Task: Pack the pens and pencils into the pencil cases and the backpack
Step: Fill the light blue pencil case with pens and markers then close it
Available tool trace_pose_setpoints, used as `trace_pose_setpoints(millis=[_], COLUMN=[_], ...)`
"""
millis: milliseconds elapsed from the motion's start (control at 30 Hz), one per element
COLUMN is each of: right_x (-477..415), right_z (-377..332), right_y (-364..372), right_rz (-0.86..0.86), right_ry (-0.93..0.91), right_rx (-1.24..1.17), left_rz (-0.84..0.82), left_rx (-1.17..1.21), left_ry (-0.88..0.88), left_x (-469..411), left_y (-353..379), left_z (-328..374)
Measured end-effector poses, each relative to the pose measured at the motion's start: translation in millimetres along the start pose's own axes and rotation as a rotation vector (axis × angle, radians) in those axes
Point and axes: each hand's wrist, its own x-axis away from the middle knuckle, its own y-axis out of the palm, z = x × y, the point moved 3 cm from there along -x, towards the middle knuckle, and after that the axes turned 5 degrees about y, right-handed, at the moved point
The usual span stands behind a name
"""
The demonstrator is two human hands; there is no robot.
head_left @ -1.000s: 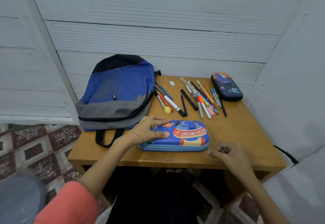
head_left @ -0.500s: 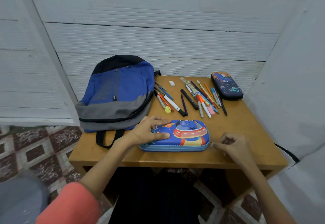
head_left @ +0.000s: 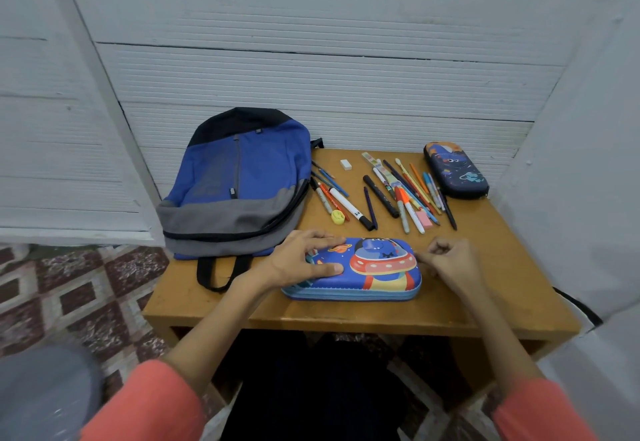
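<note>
The head view shows the opening step, judging by the layout: nothing looks packed yet, and both hands are at the blue spaceship pencil case (head_left: 381, 269), which lies flat near the front edge of the wooden table (head_left: 509, 267). The left hand (head_left: 301, 260) lies spread over the case's left end, thumb on the lid, pressing it down rather than gripping it. The right hand (head_left: 450, 260) has its fingers curled at the case's right end, probably on a zip pull. The pull is too small to make out, so it cannot be told whether the hand holds anything. The lid looks shut and nothing inside shows. The next move likely calls for running the zip round while the left hand steadies the shell, then lifting the lid. The pens and pencils (head_left: 405, 191) lie loose in a scatter just behind the case, with a white eraser (head_left: 345, 164) and a yellow cap (head_left: 337, 216) among them. The dark pencil case (head_left: 455, 170) sits closed at the far right corner, touching the scatter's edge. The blue backpack (head_left: 239, 184) lies flat at the left, overhanging the table; its zips appear closed and its contents are hidden.
</note>
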Motion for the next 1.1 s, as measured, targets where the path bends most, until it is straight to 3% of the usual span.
trace_pose_setpoints(millis=[633, 933, 1100], right_x=[-26.6, -17.2, -0.5], right_z=[-37.0, -14.3, -1.1], right_y=[8.7, 23.3, 14.9], right_rz=[-0.094, -0.169, -0.182], right_ry=[-0.340, -0.125, 0.011], right_rx=[0.252, -0.055, -0.328], left_rz=[-0.026, 0.015, 0.253], left_rx=[-0.011, -0.011, 0.137], left_ry=[-0.045, -0.054, -0.177], left_x=[-0.5, 6.4, 21.3], left_y=[0.5, 0.8, -3.2], left_z=[-2.1, 2.2, -7.7])
